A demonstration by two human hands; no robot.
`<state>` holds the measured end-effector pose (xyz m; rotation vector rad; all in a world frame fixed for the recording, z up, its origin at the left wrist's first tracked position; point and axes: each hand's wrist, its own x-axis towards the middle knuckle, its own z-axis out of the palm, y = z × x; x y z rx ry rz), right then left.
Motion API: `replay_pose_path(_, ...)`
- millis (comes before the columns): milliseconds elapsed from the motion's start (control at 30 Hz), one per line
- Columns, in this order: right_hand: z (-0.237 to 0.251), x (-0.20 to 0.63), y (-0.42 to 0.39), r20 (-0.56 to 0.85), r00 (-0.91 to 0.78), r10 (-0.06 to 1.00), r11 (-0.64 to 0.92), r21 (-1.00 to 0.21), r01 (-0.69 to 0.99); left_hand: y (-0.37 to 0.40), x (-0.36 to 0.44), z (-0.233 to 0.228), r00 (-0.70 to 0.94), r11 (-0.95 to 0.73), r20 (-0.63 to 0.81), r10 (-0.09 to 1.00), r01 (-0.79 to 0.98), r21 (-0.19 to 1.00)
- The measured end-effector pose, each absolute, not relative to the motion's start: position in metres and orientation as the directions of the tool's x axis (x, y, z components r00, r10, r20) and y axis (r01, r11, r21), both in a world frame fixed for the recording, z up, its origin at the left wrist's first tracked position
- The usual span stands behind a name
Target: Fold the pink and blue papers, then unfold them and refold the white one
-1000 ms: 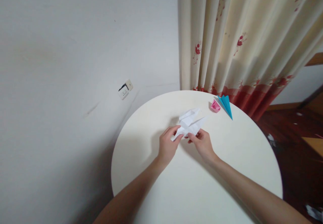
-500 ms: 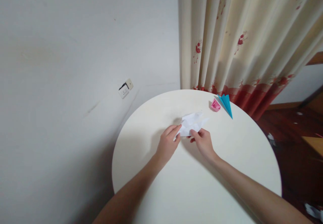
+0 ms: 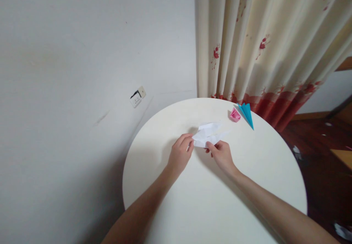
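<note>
A folded sheet of white paper (image 3: 204, 136) is held above the round table, with several creased flaps standing apart along its far and right sides. My right hand (image 3: 221, 154) pinches its near edge, thumb on top and fingers underneath. At the paper's left corner is my left hand (image 3: 181, 150), its fingers closed together on the tip there. Farther back lie a small pink folded-paper piece (image 3: 235, 115) and a blue paper plane (image 3: 246, 115), side by side and apart from both hands.
The round white table (image 3: 220, 207) stands against a pale wall (image 3: 82, 53) that carries a socket (image 3: 135, 100). Behind it hangs a cream and red flowered curtain (image 3: 242, 53). Crumpled white scraps (image 3: 342, 231) lie on the dark floor at the right.
My left hand has shifted slightly left, to the paper's corner. The flaps at the left of the paper show wider apart. My right hand keeps its pinch almost in place.
</note>
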<state>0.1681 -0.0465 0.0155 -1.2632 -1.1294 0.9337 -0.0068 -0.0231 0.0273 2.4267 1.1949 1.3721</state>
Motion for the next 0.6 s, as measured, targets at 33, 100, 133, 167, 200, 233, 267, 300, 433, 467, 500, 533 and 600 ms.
replay_pose_path(33, 0.015, 0.167, -0.046, 0.103, 0.217, 0.971, 0.092, -0.994, 0.06, -0.024, -0.006, 0.028, 0.272, -0.691, 0.692, 0.669, 0.571, 0.443)
replay_pose_path(100, 0.013, 0.167, -0.044, 0.064, 0.194, 0.979, 0.056, -0.998, 0.042, -0.027, -0.004, 0.03, 0.257, -0.704, 0.713, 0.653, 0.553, 0.445)
replay_pose_path(133, 0.013, 0.167, -0.043, 0.041, 0.173, 0.984, 0.035, -0.999, 0.035, -0.027, -0.003, 0.03, 0.245, -0.705, 0.719, 0.651, 0.546, 0.453)
replay_pose_path(167, 0.012, 0.169, -0.042, 0.024, 0.16, 0.987, 0.019, -0.999, 0.032, -0.028, -0.003, 0.031, 0.222, -0.699, 0.722, 0.656, 0.54, 0.469)
replay_pose_path(200, 0.012, 0.172, -0.04, 0.027, 0.176, 0.984, 0.02, -0.999, 0.037, -0.028, -0.003, 0.031, 0.186, -0.684, 0.721, 0.667, 0.535, 0.495)
replay_pose_path(233, 0.013, 0.177, -0.038, 0.062, 0.23, 0.971, 0.05, -0.997, 0.06, -0.028, -0.003, 0.031, 0.144, -0.664, 0.716, 0.683, 0.532, 0.526)
replay_pose_path(267, 0.014, 0.182, -0.037, 0.132, 0.314, 0.94, 0.104, -0.989, 0.107, -0.027, -0.004, 0.031, 0.1, -0.639, 0.708, 0.699, 0.531, 0.557)
replay_pose_path(300, 0.017, 0.189, -0.036, 0.246, 0.424, 0.872, 0.181, -0.965, 0.188, -0.026, -0.005, 0.031, 0.06, -0.614, 0.699, 0.712, 0.536, 0.579)
replay_pose_path(433, 0.03, 0.205, -0.041, 0.725, 0.341, 0.598, 0.434, -0.651, 0.623, -0.024, -0.008, 0.032, -0.038, -0.536, 0.689, 0.724, 0.598, 0.596)
replay_pose_path(467, 0.033, 0.204, -0.044, 0.78, 0.212, 0.589, 0.493, -0.555, 0.67, -0.024, -0.007, 0.033, -0.059, -0.519, 0.687, 0.725, 0.609, 0.6)
replay_pose_path(500, 0.034, 0.201, -0.049, 0.808, 0.09, 0.583, 0.542, -0.468, 0.698, -0.025, -0.007, 0.033, -0.078, -0.504, 0.683, 0.727, 0.615, 0.607)
replay_pose_path(533, 0.035, 0.196, -0.054, 0.823, 0.0, 0.568, 0.576, -0.397, 0.714, -0.025, -0.007, 0.034, -0.096, -0.492, 0.679, 0.728, 0.616, 0.615)
replay_pose_path(600, 0.036, 0.183, -0.065, 0.825, -0.134, 0.549, 0.613, -0.289, 0.735, -0.026, -0.006, 0.035, -0.122, -0.479, 0.676, 0.726, 0.616, 0.626)
